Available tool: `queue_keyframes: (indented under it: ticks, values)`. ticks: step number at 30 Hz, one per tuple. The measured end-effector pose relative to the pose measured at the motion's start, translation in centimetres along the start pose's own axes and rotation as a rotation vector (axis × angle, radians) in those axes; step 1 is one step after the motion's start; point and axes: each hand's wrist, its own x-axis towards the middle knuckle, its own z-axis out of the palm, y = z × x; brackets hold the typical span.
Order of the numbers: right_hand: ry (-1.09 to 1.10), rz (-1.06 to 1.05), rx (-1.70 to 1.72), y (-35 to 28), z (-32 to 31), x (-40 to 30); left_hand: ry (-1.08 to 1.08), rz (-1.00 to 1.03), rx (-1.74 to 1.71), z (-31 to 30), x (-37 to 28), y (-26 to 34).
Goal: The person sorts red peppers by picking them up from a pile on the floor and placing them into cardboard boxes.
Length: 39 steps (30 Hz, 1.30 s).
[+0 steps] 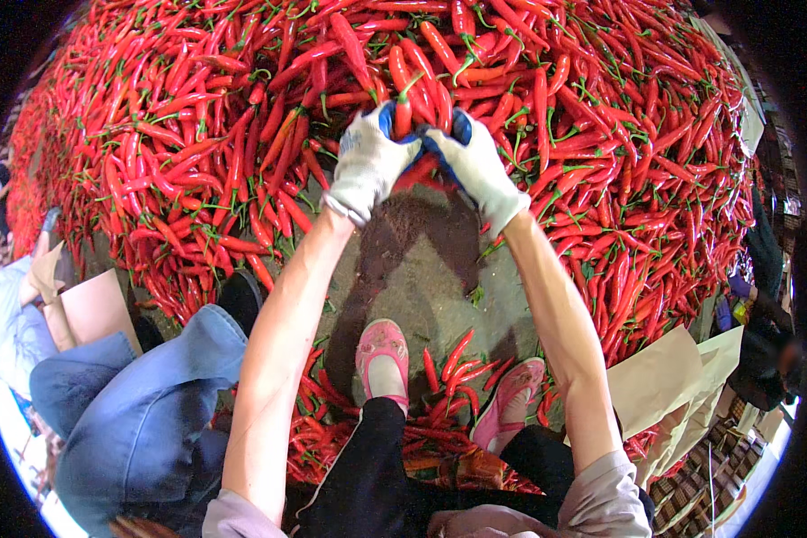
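Note:
A bunch of red chili peppers (422, 84) with green stems sits between my two gloved hands. My left hand (376, 151), in a white knit glove with a blue coated palm, grips the bunch from the left. From the other side my right hand (471, 158), gloved the same way, closes on it too. The fingertips of both hands meet below the peppers, and the gloves hide the lower ends of some. Beyond and around the hands spreads a large heap of red chili peppers (195, 134).
Concrete floor (437, 269) shows between my arms and the heap. Loose chilies (454, 376) lie between my pink shoes (383, 356). A person in blue jeans (148, 410) sits close on the left. Brown paper sheets (652, 383) and a woven basket (713, 477) stand at the right.

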Motion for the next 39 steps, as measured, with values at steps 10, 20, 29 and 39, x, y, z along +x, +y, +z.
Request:
queue_keyframes:
  ticks: [10,20,29,39]
  values:
    - [0.158,0.531,0.242,3.2,-2.8,-13.7,-0.201,0.093,-0.195,5.1,-10.5,-2.4]
    - [0.328,0.216,-0.045,3.5,-4.2,-16.0,-0.013,-0.303,-0.938,1.4,-12.2,-3.0]
    - [0.036,0.047,-1.082,-1.4,2.4,-3.6,0.097,-0.215,0.324,0.9,-6.4,-5.4]
    - [-0.055,0.593,0.099,2.5,-2.7,-12.1,-0.173,-0.164,0.279,0.8,-10.1,-6.3]
